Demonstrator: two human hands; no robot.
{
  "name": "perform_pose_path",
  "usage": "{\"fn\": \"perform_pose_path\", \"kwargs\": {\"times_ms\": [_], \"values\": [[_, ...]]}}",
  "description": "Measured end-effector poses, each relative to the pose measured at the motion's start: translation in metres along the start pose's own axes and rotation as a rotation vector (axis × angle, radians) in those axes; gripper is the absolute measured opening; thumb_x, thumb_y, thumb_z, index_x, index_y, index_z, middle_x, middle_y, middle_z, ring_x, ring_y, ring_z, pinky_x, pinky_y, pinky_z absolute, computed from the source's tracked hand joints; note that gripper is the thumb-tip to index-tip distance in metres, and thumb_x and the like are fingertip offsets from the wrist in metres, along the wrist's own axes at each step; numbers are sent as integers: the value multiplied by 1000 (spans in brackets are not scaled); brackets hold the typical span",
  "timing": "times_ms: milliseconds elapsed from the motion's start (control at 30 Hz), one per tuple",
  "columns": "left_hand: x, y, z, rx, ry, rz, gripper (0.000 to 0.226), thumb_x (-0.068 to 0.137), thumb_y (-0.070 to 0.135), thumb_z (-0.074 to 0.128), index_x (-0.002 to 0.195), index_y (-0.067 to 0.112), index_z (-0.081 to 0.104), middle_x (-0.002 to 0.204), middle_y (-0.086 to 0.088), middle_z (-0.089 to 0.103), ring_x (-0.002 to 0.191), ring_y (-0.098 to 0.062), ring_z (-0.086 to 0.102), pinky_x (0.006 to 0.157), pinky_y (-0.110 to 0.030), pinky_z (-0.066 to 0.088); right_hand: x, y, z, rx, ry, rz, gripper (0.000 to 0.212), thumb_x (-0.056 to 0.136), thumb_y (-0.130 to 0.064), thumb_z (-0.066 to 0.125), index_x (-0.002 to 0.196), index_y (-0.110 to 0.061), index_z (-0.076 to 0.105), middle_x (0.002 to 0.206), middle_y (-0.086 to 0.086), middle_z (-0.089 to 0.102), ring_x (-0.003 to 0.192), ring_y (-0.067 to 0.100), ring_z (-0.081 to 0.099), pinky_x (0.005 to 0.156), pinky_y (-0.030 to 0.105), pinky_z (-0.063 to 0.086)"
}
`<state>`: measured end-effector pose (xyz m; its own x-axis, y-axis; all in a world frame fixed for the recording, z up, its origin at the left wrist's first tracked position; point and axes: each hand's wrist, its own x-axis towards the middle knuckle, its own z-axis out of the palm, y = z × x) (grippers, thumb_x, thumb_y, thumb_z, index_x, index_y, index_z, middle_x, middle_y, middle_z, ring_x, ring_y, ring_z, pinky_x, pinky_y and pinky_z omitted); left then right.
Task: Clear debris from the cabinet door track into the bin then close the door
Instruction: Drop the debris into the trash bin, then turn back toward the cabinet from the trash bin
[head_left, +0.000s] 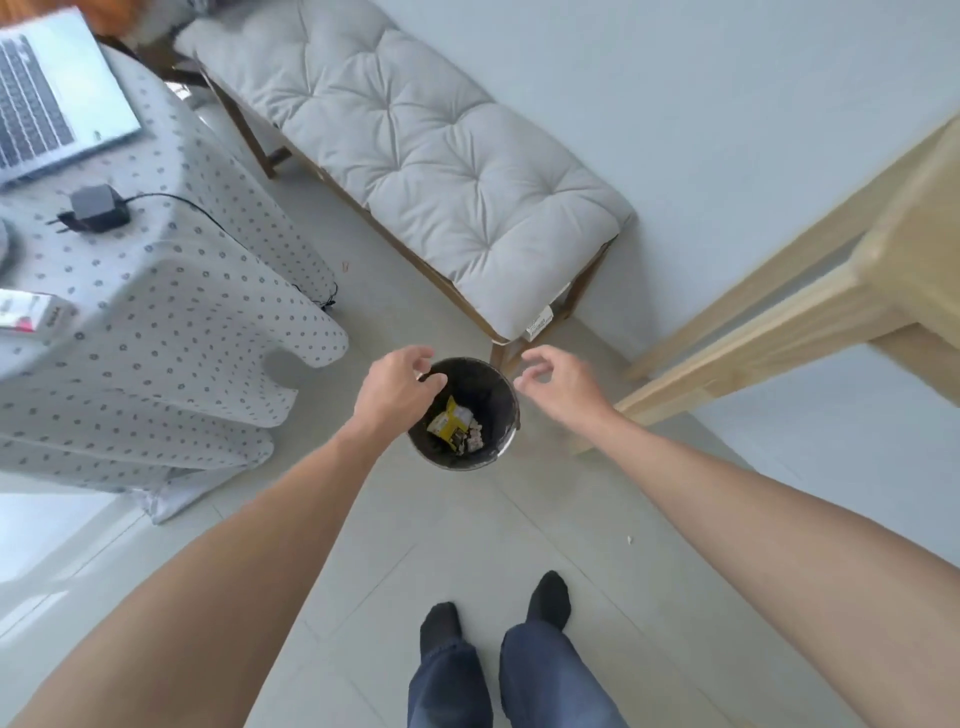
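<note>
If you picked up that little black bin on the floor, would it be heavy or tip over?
Probably light: the bin looks small and holds only a few scraps, like a yellow wrapper, at the bottom. It likely keeps its shape, since its round rim looks firm. A push near the top might tip it, as it seems taller than wide, though that is hard to judge from above.

Glossy dark bin (506, 415), pale wooden frame (810, 312), quilted cloth cushion (415, 156).

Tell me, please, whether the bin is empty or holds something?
Not empty: the bin holds a yellow wrapper and small scraps at its bottom.
</note>
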<state>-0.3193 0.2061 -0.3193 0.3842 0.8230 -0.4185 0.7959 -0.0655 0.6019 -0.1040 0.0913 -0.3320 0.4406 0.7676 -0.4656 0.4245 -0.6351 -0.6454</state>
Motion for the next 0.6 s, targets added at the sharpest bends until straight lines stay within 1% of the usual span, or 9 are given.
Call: {"fn": "perform_pose_path", "kwargs": {"times_ms": [67,133,200,233,333,367,433,533,600], "values": [[-8,32,-34,10,19,65,47,101,30,72,147,18,65,131,-1,73,116,-27,71,100,-42,57,-17,-31,-30,16,70,-31,36,93,-37,71,129,-28,70,110,-12,77,109,13,68,89,31,52],[-16,65,-68,10,37,132,47,101,31,73,146,21,65,129,2,71,95,-24,75,87,-41,63,-36,-62,-61,29,138,-55,37,96,-34,68,131,-25,70,114,-9,77,109,12,68,83,27,51],[-24,99,-98,-1,62,200,48,100,33,74,146,22,65,127,4,70,82,-17,71,66,-28,57,-57,-92,-93,54,207,-68,36,97,-30,67,131,-23,71,120,-4,77,113,16,70,91,31,54],[-29,116,-112,1,75,239,49,100,34,74,146,23,65,126,4,70,84,-14,70,64,-23,52,-69,-105,-108,62,251,-76,35,97,-28,66,130,-22,71,122,-3,77,115,18,70,97,34,55],[-48,162,-143,5,100,350,49,98,36,76,145,25,66,124,6,71,97,-16,69,78,-31,55,-105,-134,-152,82,380,-103,34,96,-27,64,128,-20,74,124,-2,78,116,20,71,103,36,54],[-56,177,-149,5,105,380,49,98,37,76,144,25,67,123,7,71,94,-14,69,80,-33,54,-118,-140,-165,93,416,-102,33,96,-27,63,127,-21,75,125,-2,77,116,20,70,102,36,55],[-72,205,-157,19,110,433,48,97,40,76,142,27,67,120,10,72,87,-11,67,77,-32,50,-144,-144,-190,126,484,-87,30,94,-29,65,121,-23,76,117,-6,77,112,18,71,97,34,55],[-93,243,-156,19,102,528,46,95,41,77,138,28,70,115,13,75,96,-11,65,81,-29,44,-184,-132,-220,210,579,-35,24,90,-33,69,112,-28,77,100,-14,75,105,15,72,93,33,56],[-106,265,-147,-3,79,578,44,94,41,77,136,28,71,113,12,77,93,-10,68,73,-21,45,-210,-114,-235,288,626,22,24,87,-36,69,108,-30,76,100,-13,77,102,17,74,95,36,58]]}}
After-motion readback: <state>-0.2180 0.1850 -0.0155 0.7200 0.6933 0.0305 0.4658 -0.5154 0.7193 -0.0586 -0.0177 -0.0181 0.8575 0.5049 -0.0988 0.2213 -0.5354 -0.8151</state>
